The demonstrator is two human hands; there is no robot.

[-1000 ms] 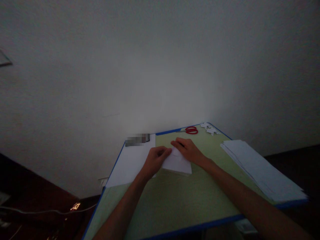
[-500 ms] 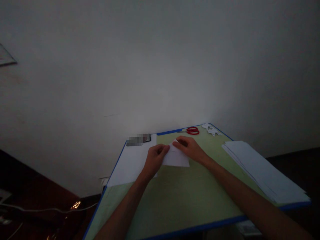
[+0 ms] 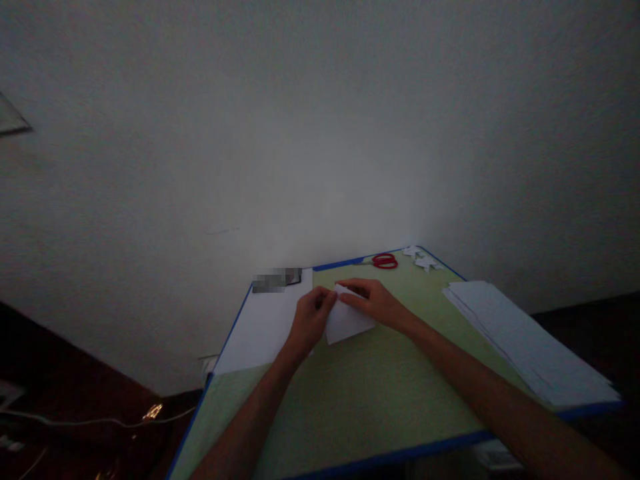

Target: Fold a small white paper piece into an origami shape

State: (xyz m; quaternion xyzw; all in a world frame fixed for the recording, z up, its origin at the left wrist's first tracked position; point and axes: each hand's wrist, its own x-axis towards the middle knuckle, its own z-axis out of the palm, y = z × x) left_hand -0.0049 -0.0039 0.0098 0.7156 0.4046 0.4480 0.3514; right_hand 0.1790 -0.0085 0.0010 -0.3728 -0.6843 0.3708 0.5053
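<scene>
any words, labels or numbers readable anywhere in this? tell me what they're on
No text can be read.
On the dark object at the far edge of the table: pixelated, unreadable.
On the folded paper held by the left hand and right hand, the flat sheet and the paper stack: blank as far as the dim picture shows.
On the red scissors: too small to tell.

No readable text, labels, numbers — one patch [image 3: 277, 280] pixelated
</scene>
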